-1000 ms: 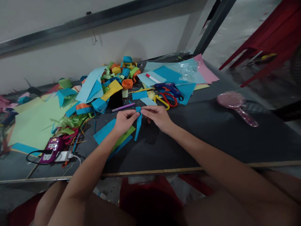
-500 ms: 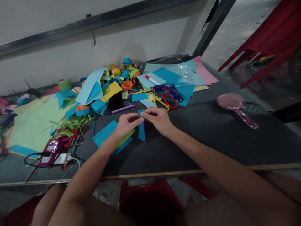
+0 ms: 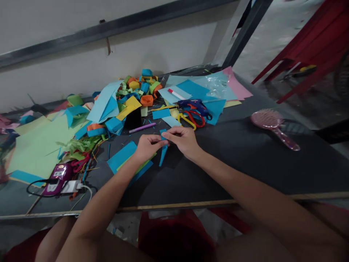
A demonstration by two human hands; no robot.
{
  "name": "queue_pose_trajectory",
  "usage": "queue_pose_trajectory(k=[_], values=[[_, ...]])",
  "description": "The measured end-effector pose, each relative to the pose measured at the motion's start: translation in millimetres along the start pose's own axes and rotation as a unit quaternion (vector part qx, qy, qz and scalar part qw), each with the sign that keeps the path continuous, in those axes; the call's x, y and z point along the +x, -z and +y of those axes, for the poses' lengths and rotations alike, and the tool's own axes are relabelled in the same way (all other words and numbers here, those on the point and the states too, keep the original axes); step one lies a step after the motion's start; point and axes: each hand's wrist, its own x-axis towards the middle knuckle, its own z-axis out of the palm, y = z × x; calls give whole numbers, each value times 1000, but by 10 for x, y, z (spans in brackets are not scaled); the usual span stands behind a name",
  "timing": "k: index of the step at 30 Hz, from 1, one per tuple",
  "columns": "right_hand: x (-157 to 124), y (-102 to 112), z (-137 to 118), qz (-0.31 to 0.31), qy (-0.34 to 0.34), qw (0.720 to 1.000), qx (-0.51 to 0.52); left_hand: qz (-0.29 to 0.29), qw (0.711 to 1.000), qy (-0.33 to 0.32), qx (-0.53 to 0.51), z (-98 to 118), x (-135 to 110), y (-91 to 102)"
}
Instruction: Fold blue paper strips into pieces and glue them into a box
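Observation:
A narrow blue paper strip (image 3: 163, 155) hangs down between my two hands above the dark table. My left hand (image 3: 148, 147) pinches it from the left, thumb and fingers closed near its upper part. From the right, my right hand (image 3: 184, 140) grips the strip's top end with thumb and forefinger. The fingers partly cover the strip, so any fold there is hidden. Below and beside my left hand lie blue paper sheets (image 3: 124, 154) with a green sheet (image 3: 148, 162) among them. A purple pen (image 3: 142, 127) rests just beyond my hands.
Scissors with red and yellow handles (image 3: 196, 120) and a blue glue gun (image 3: 195, 104) lie behind my right hand. Folded paper pieces (image 3: 147, 100) are heaped by the wall. A pink hairbrush (image 3: 268, 120) is at the right, a purple device (image 3: 58, 178) with cables at the left.
The strip's lower end has turned and now looks narrower, more edge-on. Both hands keep hold of it, with the fingers slightly shifted.

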Motion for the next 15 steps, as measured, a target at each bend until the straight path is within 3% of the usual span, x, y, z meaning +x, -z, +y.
queue_pose_trajectory(k=[8,15], values=[[-15,-21,3,32,6,999,-4,1,998,41,-44,-22,10,14],[25,-8,-10,118,-18,993,24,-15,997,79,-4,4,-17,15]])
